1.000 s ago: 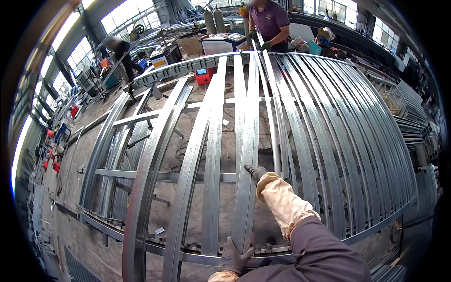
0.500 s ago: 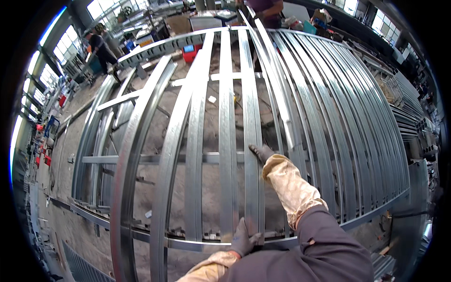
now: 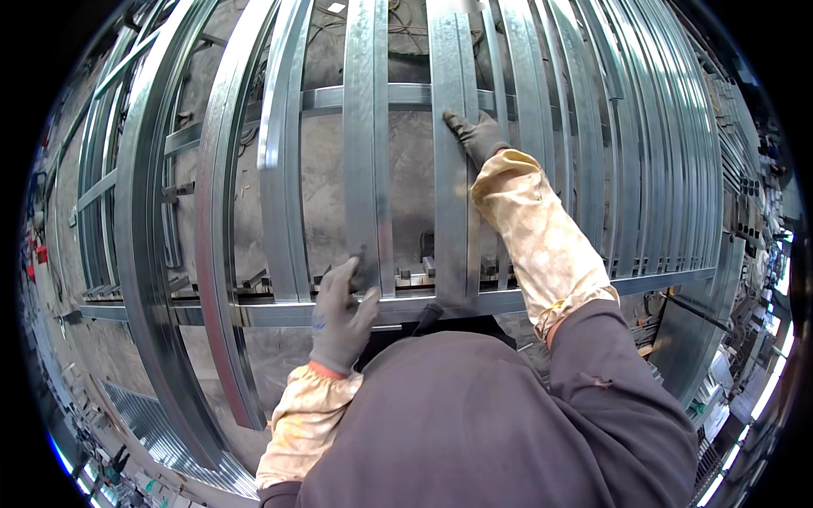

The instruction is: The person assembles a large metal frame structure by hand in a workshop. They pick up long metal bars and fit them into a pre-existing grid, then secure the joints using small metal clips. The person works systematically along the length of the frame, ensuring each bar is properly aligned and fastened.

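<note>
Long galvanized steel channels lie side by side across a metal frame. My right hand [image 3: 478,137], in a dark grey glove, grips the edge of one steel channel [image 3: 451,195]. Its thumb lies on the top face and its other fingers go over the right side, partly hidden. Lower and to the left, my left hand [image 3: 341,317] is open, palm down, with gloved fingers apart. Those fingertips are at the near end of the neighbouring channel [image 3: 367,169]; whether they touch it I cannot tell. Both forearms wear stained cream sleeve covers.
The frame's near rail [image 3: 246,315] runs across just ahead of my body. Two channels, one of them reddish-edged [image 3: 222,279], stick out past it at left. Many channels [image 3: 669,169] are packed closely at right. A ribbed metal stack [image 3: 161,432] lies on the floor at lower left.
The view has tipped down toward my body. My left hand has left the channel that my right hand holds and moved left to the neighbouring one. My right hand stays on its channel.
</note>
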Tool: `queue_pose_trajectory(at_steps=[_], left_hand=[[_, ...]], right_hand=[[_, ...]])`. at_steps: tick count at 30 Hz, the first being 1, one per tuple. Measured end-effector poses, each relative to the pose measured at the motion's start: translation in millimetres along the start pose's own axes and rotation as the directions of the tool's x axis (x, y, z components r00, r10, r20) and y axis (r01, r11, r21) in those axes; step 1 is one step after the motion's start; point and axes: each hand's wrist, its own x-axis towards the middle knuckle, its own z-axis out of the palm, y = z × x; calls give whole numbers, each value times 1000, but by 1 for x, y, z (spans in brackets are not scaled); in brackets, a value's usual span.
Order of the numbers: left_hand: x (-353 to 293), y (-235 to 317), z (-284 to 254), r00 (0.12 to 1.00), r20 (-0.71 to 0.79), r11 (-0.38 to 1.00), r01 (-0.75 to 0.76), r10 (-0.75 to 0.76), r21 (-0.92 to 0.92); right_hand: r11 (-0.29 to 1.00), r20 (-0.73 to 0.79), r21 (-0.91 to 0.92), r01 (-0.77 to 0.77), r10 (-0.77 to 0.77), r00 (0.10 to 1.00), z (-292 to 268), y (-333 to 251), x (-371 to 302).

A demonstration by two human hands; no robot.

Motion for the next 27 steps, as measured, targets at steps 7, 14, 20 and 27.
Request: queue_pose_trajectory(at_steps=[7,14,20,27], left_hand=[[-68,-34,-34,999,41,975,-39,30,218],[-78,-55,-34,991,126,980,-76,53,184],[-107,-57,-39,983,93,985,151,-159,85],[-90,-27,-13,971,-16,967,237,-240,-95]], right_hand=[[989,-42,-118,-90,86,995,-1,-10,0],[974,-66,-216,-74,61,996,-6,-34,-15],[985,-31,-173,10,-16,999,-11,-13,-8],[896,-100,-445,12,-63,993,-6,-23,-13]])
